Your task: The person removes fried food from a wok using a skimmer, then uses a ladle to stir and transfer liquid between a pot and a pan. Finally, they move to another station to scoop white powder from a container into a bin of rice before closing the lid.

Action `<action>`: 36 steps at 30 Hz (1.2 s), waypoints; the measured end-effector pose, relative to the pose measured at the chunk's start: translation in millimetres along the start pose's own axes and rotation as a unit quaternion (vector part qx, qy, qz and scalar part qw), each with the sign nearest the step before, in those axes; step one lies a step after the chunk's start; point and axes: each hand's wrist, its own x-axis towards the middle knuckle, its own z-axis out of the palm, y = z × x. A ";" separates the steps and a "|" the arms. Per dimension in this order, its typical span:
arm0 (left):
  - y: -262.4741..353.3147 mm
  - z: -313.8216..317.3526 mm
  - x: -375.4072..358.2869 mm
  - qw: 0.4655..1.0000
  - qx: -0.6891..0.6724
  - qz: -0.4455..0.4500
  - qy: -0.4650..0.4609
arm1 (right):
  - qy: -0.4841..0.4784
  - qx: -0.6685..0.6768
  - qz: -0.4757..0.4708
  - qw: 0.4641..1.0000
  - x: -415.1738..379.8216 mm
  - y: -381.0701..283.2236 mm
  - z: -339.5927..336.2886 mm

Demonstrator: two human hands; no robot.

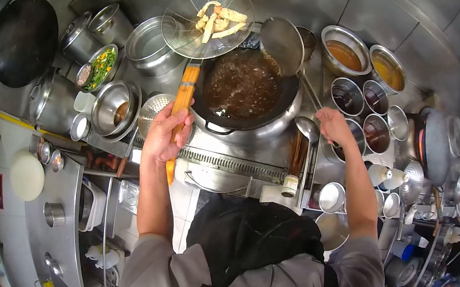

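Note:
My left hand is closed around the wooden handle of a large wire strainer, raised at the far left edge of the wok. Several pale golden fried strips lie in its mesh. Dark oil bubbles in the black wok below. With its fingers wrapped round a long metal handle, my right hand holds a round, dark skimmer tilted over the wok's far right rim.
Pots and a bowl of chopped green and yellow vegetables stand left. Metal bowls of sauce and dark-filled containers crowd the right. A ladle lies beside the wok. Another wok sits over a flame farther right.

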 end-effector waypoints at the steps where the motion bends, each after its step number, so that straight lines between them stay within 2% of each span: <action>1: 1.4 0.8 -0.6 1.000 0.000 0.000 -0.005 | -0.078 0.097 0.054 0.991 7.2 6.4 0.8; 2: 3.2 1.3 -1.3 1.000 0.000 0.002 -0.009 | -0.155 0.192 0.106 0.963 13.1 12.3 1.2; 4: 7.0 2.8 -2.8 1.000 0.001 0.006 -0.016 | -0.176 0.184 0.115 0.960 10.4 12.3 5.8; 6: 9.3 1.8 -3.1 1.000 0.001 0.009 -0.018 | -0.256 0.268 0.114 0.922 11.9 25.4 19.1; 11: 12.6 3.8 -2.6 0.999 -0.008 0.020 -0.038 | -0.325 0.331 0.118 0.878 -7.5 17.8 55.2; 14: 9.3 2.0 1.0 0.999 -0.024 0.020 -0.034 | -0.342 0.388 0.132 0.846 -25.5 4.2 70.9; 22: -9.7 -7.9 3.1 0.999 -0.033 0.012 -0.002 | -0.344 0.478 0.111 0.801 -30.4 4.9 100.5; 29: -22.3 -9.3 1.9 0.999 -0.040 0.001 0.015 | -0.320 0.501 0.095 0.798 -14.0 5.1 91.4; 36: -30.9 -11.1 2.8 0.999 -0.035 -0.003 0.025 | -0.283 0.569 0.070 0.769 12.6 7.3 69.1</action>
